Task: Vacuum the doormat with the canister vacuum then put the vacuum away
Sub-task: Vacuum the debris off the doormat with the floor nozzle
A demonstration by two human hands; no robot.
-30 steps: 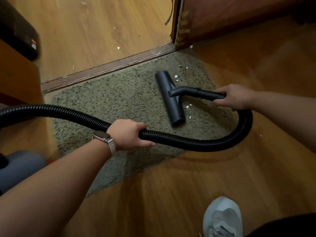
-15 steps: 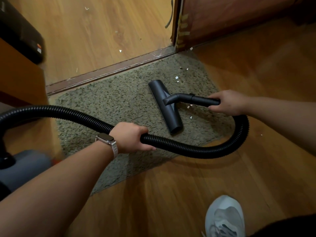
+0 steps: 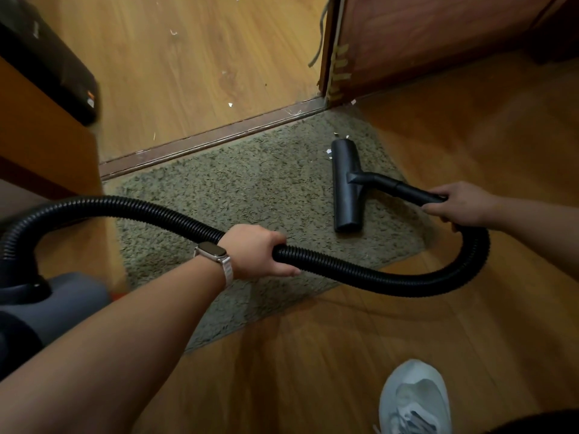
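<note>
A shaggy olive doormat (image 3: 238,195) lies on the wood floor against the door threshold. The black floor nozzle (image 3: 347,186) rests flat on the mat's right part, near a few white paper scraps (image 3: 329,151). My right hand (image 3: 459,205) grips the short black wand behind the nozzle. My left hand (image 3: 258,251), with a watch on the wrist, is closed around the ribbed black hose (image 3: 391,278). The hose loops from the wand round to the grey canister vacuum (image 3: 53,305) at the lower left.
A brown door (image 3: 438,39) stands open at the upper right, its edge at the threshold strip (image 3: 219,137). White scraps dot the floor beyond the threshold. A wooden cabinet (image 3: 37,126) with a dark object on it stands at left. My white shoe (image 3: 413,399) is at the bottom.
The nozzle went toward me across the mat and then slid right and away, up to the scraps near the mat's far right corner. My right hand moved with it; my left kept its hold.
</note>
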